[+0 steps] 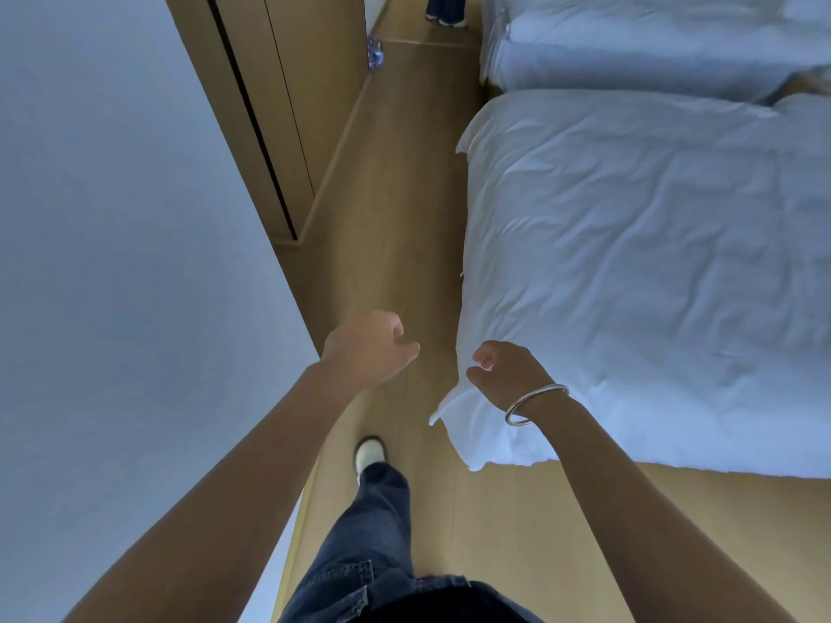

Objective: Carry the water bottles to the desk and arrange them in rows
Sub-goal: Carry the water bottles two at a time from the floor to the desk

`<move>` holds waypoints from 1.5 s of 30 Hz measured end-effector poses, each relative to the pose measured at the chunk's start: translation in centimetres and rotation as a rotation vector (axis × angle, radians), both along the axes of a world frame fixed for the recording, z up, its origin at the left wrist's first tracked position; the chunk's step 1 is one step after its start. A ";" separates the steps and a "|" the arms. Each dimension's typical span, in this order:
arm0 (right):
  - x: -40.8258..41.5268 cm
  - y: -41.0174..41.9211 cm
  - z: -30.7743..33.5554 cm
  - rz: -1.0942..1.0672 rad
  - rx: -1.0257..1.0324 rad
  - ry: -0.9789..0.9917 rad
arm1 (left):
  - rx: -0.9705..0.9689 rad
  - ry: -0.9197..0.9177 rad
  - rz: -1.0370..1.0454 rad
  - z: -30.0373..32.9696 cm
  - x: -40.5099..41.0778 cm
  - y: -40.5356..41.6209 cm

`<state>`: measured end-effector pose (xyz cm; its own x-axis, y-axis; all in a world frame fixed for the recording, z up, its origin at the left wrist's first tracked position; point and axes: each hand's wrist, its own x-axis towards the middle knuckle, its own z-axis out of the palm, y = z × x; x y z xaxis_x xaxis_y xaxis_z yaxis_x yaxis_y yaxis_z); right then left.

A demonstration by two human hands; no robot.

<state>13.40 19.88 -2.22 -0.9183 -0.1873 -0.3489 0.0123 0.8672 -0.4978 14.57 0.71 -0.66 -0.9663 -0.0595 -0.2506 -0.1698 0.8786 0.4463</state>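
A pack of water bottles (375, 54) with blue labels stands on the wooden floor far ahead, against the wooden panel on the left. Both my arms reach forward over the floor. My left hand (371, 348) hangs with fingers loosely curled and holds nothing. My right hand (501, 375), with a metal bangle on the wrist, is also loosely curled and empty, just in front of the corner of the near bed. No desk is in view.
A narrow wooden floor (395, 209) runs between a pale wall (112, 218) on the left and two beds with white duvets (629, 263) on the right. Another person's legs (445, 11) stand at the far end. My own leg and white shoe (369, 451) step forward.
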 end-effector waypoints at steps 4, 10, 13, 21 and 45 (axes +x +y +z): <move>-6.7 -1.7 -0.1 0.009 -0.003 0.004 | -0.002 -0.002 -0.005 -0.1 -7.2 -1.6; -18.4 -5.6 0.9 -0.010 0.023 0.040 | -0.020 0.001 -0.024 1.3 -19.1 -5.3; -23.8 -7.6 1.2 -0.014 0.013 0.037 | -0.030 0.000 -0.015 1.9 -24.4 -7.7; -34.8 -11.6 -0.2 -0.042 -0.035 -0.042 | -0.037 -0.060 0.000 0.5 -34.9 -12.2; -76.2 -7.9 -0.3 0.068 -0.020 -0.080 | -0.069 -0.057 0.103 -1.5 -76.0 -8.5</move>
<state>-62.83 11.98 -2.51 -0.8725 -0.2554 -0.4166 -0.0053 0.8574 -0.5146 -61.47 -7.80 -2.21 -0.9385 -0.1768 -0.2966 -0.2843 0.8833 0.3728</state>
